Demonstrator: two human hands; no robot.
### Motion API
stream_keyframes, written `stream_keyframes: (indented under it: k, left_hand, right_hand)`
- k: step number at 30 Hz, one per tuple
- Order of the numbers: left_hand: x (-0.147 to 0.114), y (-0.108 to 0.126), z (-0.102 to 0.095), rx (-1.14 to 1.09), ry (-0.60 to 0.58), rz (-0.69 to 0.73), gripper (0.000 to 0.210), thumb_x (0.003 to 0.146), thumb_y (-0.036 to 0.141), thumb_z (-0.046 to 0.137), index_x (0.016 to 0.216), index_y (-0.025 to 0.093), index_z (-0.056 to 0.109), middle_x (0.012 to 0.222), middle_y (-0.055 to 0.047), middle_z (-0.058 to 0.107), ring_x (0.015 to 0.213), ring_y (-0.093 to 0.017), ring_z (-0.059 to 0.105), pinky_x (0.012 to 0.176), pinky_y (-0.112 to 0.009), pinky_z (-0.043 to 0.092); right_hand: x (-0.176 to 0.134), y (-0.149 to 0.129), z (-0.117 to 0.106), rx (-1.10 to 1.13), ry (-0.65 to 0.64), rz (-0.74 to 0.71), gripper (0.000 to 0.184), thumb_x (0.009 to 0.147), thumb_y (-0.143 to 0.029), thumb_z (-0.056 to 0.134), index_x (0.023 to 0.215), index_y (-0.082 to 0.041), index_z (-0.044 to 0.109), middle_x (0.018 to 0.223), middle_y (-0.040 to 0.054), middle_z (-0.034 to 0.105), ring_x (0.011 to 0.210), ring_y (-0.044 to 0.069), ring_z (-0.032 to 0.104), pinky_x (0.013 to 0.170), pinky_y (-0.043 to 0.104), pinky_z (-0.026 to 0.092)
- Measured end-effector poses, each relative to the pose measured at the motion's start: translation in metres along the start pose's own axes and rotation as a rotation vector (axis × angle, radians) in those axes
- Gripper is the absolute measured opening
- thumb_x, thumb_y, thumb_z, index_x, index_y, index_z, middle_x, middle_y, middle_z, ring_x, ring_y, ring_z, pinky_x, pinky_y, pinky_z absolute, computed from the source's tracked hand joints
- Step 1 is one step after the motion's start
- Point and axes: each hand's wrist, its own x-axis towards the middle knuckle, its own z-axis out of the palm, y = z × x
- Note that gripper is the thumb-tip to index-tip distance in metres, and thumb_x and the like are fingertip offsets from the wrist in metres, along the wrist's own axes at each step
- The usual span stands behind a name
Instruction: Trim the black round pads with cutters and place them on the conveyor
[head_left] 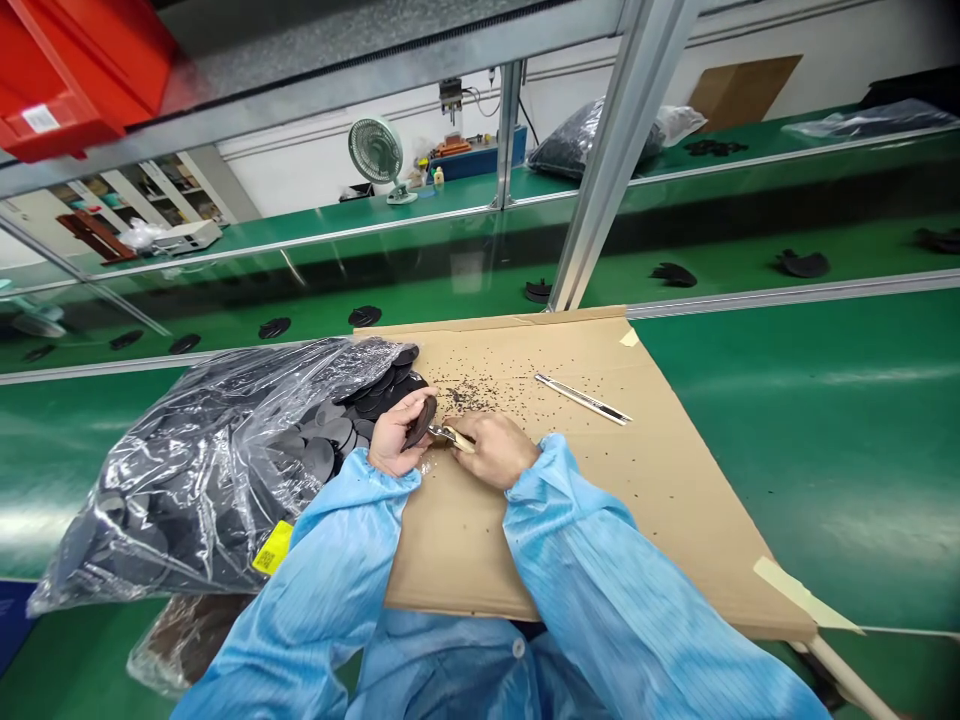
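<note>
My left hand (pixel 396 436) grips a round black plastic disc (pixel 420 422), held tilted above the cardboard sheet (pixel 465 560). Closed around the pale handles of a pair of nippers is my right hand (pixel 499 447). The metal jaws of the nippers (pixel 442 432) reach to the disc's edge; whether they are biting on it is too small to tell. Small black scraps (pixel 469 395) lie scattered on the cardboard beyond my hands. To the left, an open clear plastic bag (pixel 202 470) is full of similar black discs (pixel 322 455).
A slim craft knife (pixel 583 398) lies on the cardboard to the right. Behind it, a conveyor belt (pixel 450 285) carries several spaced black parts. A metal post (pixel 622 150) rises at the cardboard's far edge. A red bin (pixel 82 70) sits on the shelf at upper left.
</note>
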Motion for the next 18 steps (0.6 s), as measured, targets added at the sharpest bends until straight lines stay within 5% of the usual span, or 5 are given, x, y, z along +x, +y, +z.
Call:
stream_keyframes:
  k: [18]
  left_hand:
    - [0.0006, 0.0016, 0.0006, 0.072, 0.022, -0.051, 0.028, 0.072, 0.018, 0.066, 0.099, 0.011, 0.062, 0.059, 0.003, 0.042, 0.040, -0.004, 0.032, 0.037, -0.018, 0.022]
  right_hand:
    - [-0.0011, -0.0047, -0.0018, -0.055, -0.069, 0.124, 0.020, 0.074, -0.014, 0.052, 0.085, -0.022, 0.068, 0.085, 0.0038, 0.069, 0.075, 0.017, 0.059, 0.059, 0.025, 0.032]
